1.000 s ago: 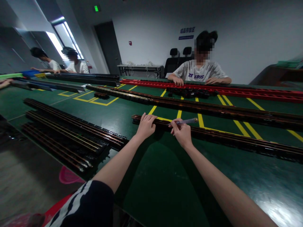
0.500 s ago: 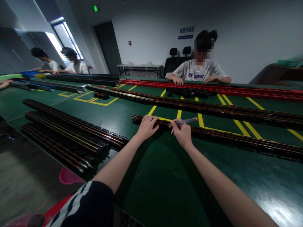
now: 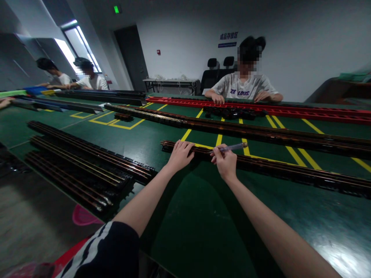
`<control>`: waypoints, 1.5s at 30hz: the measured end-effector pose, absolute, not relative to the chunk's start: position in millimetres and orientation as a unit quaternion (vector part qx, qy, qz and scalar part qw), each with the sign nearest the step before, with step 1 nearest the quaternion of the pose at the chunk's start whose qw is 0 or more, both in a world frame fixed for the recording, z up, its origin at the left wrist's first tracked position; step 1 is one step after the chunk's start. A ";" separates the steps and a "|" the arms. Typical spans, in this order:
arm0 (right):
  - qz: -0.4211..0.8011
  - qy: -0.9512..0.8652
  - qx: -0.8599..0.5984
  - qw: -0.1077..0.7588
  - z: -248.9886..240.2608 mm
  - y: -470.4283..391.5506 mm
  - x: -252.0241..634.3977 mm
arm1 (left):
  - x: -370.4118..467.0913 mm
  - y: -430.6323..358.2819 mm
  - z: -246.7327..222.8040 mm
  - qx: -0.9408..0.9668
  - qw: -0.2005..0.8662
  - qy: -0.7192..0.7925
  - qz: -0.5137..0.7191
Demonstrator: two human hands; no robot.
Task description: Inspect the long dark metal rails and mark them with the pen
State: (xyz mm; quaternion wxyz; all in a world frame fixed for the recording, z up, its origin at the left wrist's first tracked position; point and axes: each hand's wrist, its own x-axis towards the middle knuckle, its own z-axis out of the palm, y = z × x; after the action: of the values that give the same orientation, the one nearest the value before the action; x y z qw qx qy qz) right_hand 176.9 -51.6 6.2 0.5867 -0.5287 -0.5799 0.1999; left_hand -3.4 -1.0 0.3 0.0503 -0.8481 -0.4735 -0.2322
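Observation:
A long black rail with copper-coloured strips [image 3: 275, 168] lies across the green table in front of me. My left hand [image 3: 181, 155] rests on the rail near its left end, fingers spread over it and holding nothing else. To its right, my right hand [image 3: 225, 161] is closed round a clear pen-like tool [image 3: 234, 147]. The tool slants, its tip down at the rail and its gold-coloured end up to the right. Whether the tip touches the rail cannot be made out.
Several similar rails [image 3: 84, 154] lie at the left edge of the green table [image 3: 191, 216]. Farther back are another long rail [image 3: 261, 133] and red rails [image 3: 304, 112], where a person [image 3: 246, 83] sits. Two people sit at the far left.
My right hand has slid a little to the right along the rail with the pen-like tool. My left hand has stayed in place.

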 end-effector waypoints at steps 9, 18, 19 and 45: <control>0.218 -0.599 -0.517 0.572 7.2 -51.6 177.0 | -4.3 -0.4 -1.2 -0.847 0.047 -0.471 -0.243; 0.228 -0.589 -0.520 0.575 4.6 -49.6 177.7 | -5.2 -0.2 -0.7 -0.845 0.041 -0.468 -0.254; 0.229 -0.587 -0.520 0.577 4.5 -49.5 177.6 | -5.4 0.0 -0.7 -0.845 0.042 -0.468 -0.255; 0.247 -0.576 -0.506 0.593 8.4 -52.9 176.5 | -3.3 -1.9 0.8 -0.844 0.060 -0.473 -0.245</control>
State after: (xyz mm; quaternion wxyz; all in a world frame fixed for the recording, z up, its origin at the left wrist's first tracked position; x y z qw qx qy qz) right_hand 176.5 -52.9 8.4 0.5925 -0.5060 -0.5762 0.2467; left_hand -3.3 -1.9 0.8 0.0604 -0.8441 -0.4729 -0.2454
